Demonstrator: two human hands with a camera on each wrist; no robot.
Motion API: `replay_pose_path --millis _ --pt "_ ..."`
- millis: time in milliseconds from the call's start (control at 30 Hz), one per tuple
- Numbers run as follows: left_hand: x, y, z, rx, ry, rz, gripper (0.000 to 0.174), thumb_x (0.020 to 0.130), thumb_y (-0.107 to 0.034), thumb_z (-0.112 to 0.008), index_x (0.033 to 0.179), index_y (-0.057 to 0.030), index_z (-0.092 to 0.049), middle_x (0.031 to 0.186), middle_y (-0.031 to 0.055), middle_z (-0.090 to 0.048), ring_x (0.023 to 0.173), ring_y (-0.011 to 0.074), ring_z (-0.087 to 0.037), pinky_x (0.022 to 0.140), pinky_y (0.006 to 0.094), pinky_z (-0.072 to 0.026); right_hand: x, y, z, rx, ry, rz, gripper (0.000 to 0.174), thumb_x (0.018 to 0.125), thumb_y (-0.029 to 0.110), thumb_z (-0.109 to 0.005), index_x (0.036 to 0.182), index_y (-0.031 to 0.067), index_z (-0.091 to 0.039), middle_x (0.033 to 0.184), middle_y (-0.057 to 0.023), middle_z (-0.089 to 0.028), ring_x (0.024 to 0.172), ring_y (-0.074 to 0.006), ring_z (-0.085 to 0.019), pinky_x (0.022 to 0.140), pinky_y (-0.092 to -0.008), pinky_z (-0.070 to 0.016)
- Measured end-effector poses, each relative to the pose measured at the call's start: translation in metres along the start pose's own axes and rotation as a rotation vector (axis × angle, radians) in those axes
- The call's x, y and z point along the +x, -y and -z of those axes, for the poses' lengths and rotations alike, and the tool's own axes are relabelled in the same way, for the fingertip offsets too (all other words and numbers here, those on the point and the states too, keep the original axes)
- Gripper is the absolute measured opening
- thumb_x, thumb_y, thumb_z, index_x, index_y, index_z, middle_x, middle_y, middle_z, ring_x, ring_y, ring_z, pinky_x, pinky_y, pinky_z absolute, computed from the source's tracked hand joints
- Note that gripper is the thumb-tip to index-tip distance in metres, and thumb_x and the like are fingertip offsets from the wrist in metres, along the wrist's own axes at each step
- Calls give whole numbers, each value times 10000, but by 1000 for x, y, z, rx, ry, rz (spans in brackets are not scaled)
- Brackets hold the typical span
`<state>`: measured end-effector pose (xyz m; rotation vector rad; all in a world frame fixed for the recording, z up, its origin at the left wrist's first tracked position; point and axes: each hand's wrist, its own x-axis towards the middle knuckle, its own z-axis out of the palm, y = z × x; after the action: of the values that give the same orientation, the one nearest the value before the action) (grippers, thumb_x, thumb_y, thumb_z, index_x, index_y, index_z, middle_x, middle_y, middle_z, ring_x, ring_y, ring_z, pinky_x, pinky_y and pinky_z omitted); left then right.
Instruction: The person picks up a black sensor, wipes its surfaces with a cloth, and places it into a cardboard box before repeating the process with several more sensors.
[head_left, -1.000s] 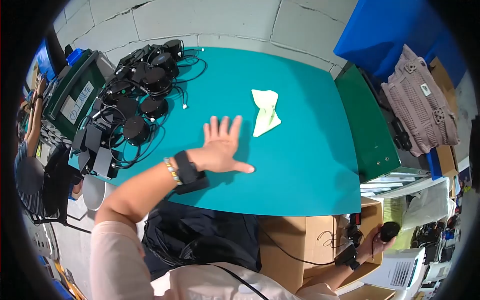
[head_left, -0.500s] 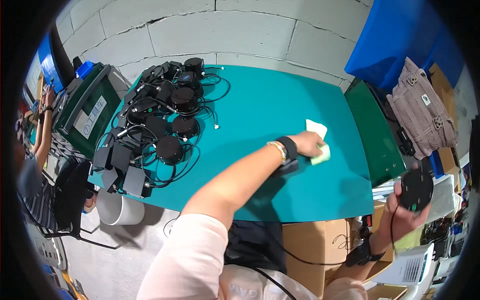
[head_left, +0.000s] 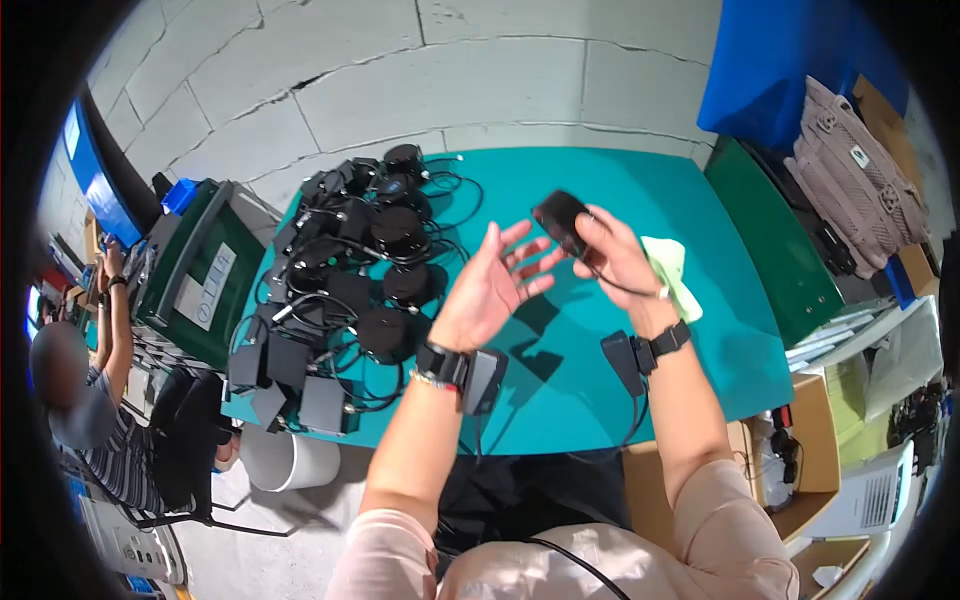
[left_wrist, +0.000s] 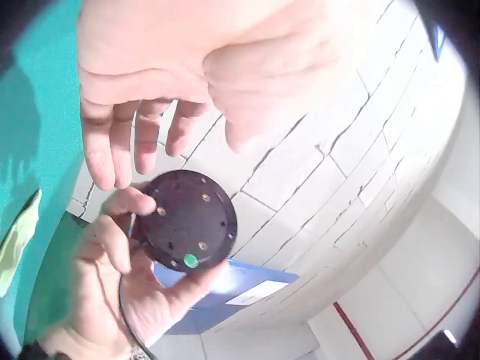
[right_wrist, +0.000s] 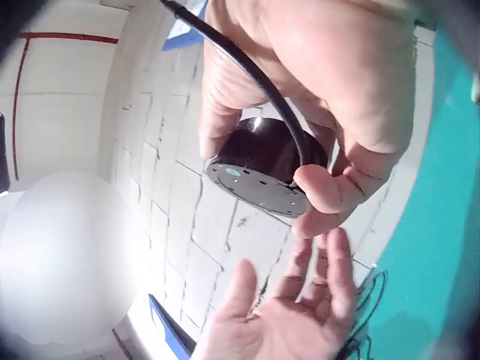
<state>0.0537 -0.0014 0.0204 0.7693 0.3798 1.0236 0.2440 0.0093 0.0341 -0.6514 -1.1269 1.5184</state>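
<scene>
My right hand point(head_left: 618, 262) grips a round black device point(head_left: 562, 222) by its rim above the table, its cable hanging along the wrist. In the left wrist view the flat face of the device point(left_wrist: 187, 221) shows small screws and a green dot. Beside it my left hand point(head_left: 492, 290) is held palm up with fingers spread, holding nothing; in the right wrist view the left hand point(right_wrist: 289, 315) is just below the device point(right_wrist: 266, 165). A pale yellow-green cloth point(head_left: 672, 275) lies on the table behind my right wrist.
Several black devices with cables point(head_left: 385, 335) crowd the left side of the teal table point(head_left: 540, 420). Green cases point(head_left: 770, 240) stand at both sides, with a bag point(head_left: 860, 180) at the right. A white bin point(head_left: 290, 458) is at lower left; another person sits far left.
My right hand has brought the round device from the right side to above the table. My left hand has let go of the cloth and moved left, turning palm up.
</scene>
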Motion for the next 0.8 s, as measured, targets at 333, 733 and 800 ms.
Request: replay_pose_path --millis 333,733,800 --pt "-7 16 38 84 -78 -1 508 846 -235 -649 1271 -59 -434 1183 53 -501 1079 165 -497 945 334 -408 -10 -44 -7 -301 -1 53 710 642 133 -821 1246 31 -462 1195 -105 -526 1020 -179 -545 855 -309 -465" --pt "-11 9 39 58 19 -66 550 780 -133 -704 1263 -69 -448 1204 41 -519 1122 156 -488 980 306 -371 -18 -37 -20 -596 17 267 684 649 194 -817 1247 82 -503 1131 -71 -575 963 -149 -571 805 -297 -486" --pt "-12 8 41 60 4 -72 505 789 -146 -699 1233 -68 -469 1192 42 -525 1099 152 -500 956 300 -385 -20 -34 -22 -648 28 273 597 696 214 -782 1219 74 -532 1083 -73 -597 938 -147 -581 790 -294 -491"
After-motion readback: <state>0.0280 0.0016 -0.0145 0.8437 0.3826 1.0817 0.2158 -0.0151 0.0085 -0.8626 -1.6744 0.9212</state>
